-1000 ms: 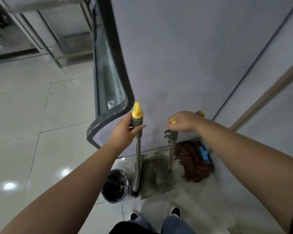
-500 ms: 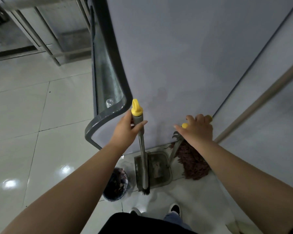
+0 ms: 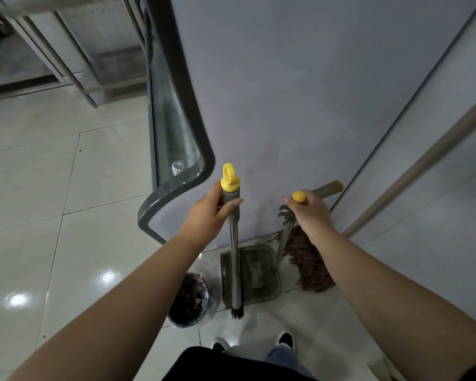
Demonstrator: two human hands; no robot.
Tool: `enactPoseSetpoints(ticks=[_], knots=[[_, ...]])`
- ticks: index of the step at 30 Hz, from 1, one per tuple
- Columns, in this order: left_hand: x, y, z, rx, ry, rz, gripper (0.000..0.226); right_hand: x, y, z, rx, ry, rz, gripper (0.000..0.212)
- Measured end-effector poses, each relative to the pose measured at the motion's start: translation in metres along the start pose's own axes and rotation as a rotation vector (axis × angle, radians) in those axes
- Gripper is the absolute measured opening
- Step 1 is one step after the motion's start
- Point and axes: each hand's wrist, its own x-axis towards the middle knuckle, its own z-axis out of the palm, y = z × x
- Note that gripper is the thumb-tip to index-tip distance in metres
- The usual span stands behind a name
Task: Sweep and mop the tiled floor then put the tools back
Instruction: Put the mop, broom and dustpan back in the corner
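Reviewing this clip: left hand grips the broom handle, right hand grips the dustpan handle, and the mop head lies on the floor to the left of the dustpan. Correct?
One error: the head view shows the mop head lying to the right of the dustpan, by the wall. The rest holds: the left hand grips the broom handle and the right hand grips the dustpan handle.

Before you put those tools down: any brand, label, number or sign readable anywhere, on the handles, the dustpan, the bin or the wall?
None can be read.
Broom handle in the left hand: plain grey with a yellow cap, no print.
Dustpan handle in the right hand: no marking visible.
Dustpan, waste bin, mop head, wall panel: no lettering shows.
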Motion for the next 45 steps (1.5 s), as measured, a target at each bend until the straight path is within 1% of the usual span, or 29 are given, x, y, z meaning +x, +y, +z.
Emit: enactPoseSetpoints(ticks=[2,4,5,7,9,12,14,15,17,19,20,21,22,23,24,25,26,27,28,29,30,33,36,37,39,41,43,44,45], knots=[[0.002,0.003,-0.006,-0.013,0.015,-0.003,0.034,0.000,0.004,0.001,-0.010,0.013,-0.020,0.018],[0.005,0.006,-0.008,-0.033,0.014,-0.018,0.035,0.000,0.004,0.000,-0.035,0.018,-0.036,0.027],[0.005,0.008,-0.007,-0.038,0.003,-0.025,0.036,0.000,0.003,-0.001,-0.048,0.008,-0.031,0.029],[0.005,0.008,-0.003,-0.041,-0.024,-0.045,0.037,0.000,0.000,-0.003,-0.049,-0.037,0.008,0.028],[0.003,0.003,0.005,-0.054,-0.032,-0.090,0.038,-0.004,-0.001,-0.007,0.000,-0.094,0.046,0.028],[-0.002,-0.009,0.016,-0.080,-0.056,-0.181,0.037,-0.014,0.003,-0.016,0.065,-0.145,0.066,0.049],[-0.006,-0.019,0.020,-0.080,-0.093,-0.246,0.034,-0.023,0.010,-0.020,0.120,-0.104,0.068,0.057],[-0.008,-0.024,0.021,-0.083,-0.111,-0.270,0.032,-0.029,0.014,-0.021,0.148,-0.059,0.056,0.058],[-0.010,-0.027,0.021,-0.080,-0.140,-0.285,0.031,-0.047,0.020,-0.020,0.213,0.063,0.004,0.049],[-0.008,-0.023,0.022,-0.052,-0.144,-0.257,0.033,-0.067,0.024,-0.015,0.328,0.189,-0.013,0.025],[-0.007,-0.019,0.021,-0.039,-0.135,-0.241,0.034,-0.077,0.025,-0.011,0.374,0.214,0.004,0.015],[-0.006,-0.014,0.021,-0.035,-0.124,-0.222,0.034,-0.085,0.025,-0.007,0.392,0.204,0.013,0.017],[-0.004,-0.008,0.019,-0.032,-0.116,-0.201,0.033,-0.090,0.025,-0.002,0.391,0.150,0.008,0.018],[-0.002,-0.002,0.017,-0.019,-0.110,-0.174,0.033,-0.092,0.025,0.004,0.346,0.065,-0.017,0.014],[0.000,0.004,0.014,0.002,-0.106,-0.140,0.033,-0.092,0.024,0.009,0.241,-0.039,-0.047,0.007],[0.001,0.010,0.011,0.026,-0.100,-0.096,0.034,-0.090,0.021,0.013,0.102,-0.140,-0.087,0.010],[0.003,0.016,0.008,0.051,-0.094,-0.049,0.035,-0.085,0.016,0.017,-0.030,-0.221,-0.121,0.028],[0.004,0.023,0.004,0.076,-0.091,-0.004,0.035,-0.079,0.009,0.020,-0.109,-0.281,-0.134,0.045],[0.006,0.031,0.001,0.096,-0.088,0.032,0.036,-0.075,0.001,0.023,-0.144,-0.320,-0.139,0.056],[0.008,0.038,-0.001,0.108,-0.083,0.060,0.036,-0.070,-0.007,0.025,-0.153,-0.346,-0.150,0.060],[0.010,0.044,-0.003,0.116,-0.079,0.081,0.037,-0.067,-0.015,0.026,-0.160,-0.359,-0.164,0.059],[0.013,0.060,-0.005,0.123,-0.102,0.125,0.039,-0.054,-0.035,0.026,-0.249,-0.291,-0.183,0.046],[0.015,0.070,-0.006,0.084,-0.146,0.169,0.038,-0.043,-0.057,0.015,-0.528,-0.193,-0.187,0.032],[0.017,0.072,-0.008,0.051,-0.158,0.171,0.038,-0.041,-0.063,0.010,-0.569,-0.178,-0.183,0.030],[0.022,0.072,-0.013,-0.044,-0.192,0.164,0.038,-0.039,-0.068,0.003,-0.547,-0.148,-0.210,0.031],[0.026,0.065,-0.014,-0.201,-0.194,0.120,0.042,-0.036,-0.069,-0.006,-0.445,-0.090,-0.283,0.028],[0.022,0.049,-0.008,-0.381,-0.158,-0.024,0.043,-0.034,-0.073,-0.019,-0.334,-0.037,-0.293,0.023],[0.019,0.038,-0.001,-0.408,-0.157,-0.103,0.042,-0.034,-0.076,-0.025,-0.291,-0.018,-0.283,0.023],[0.014,0.027,0.008,-0.373,-0.179,-0.162,0.040,-0.033,-0.077,-0.031,-0.259,-0.003,-0.274,0.023]])
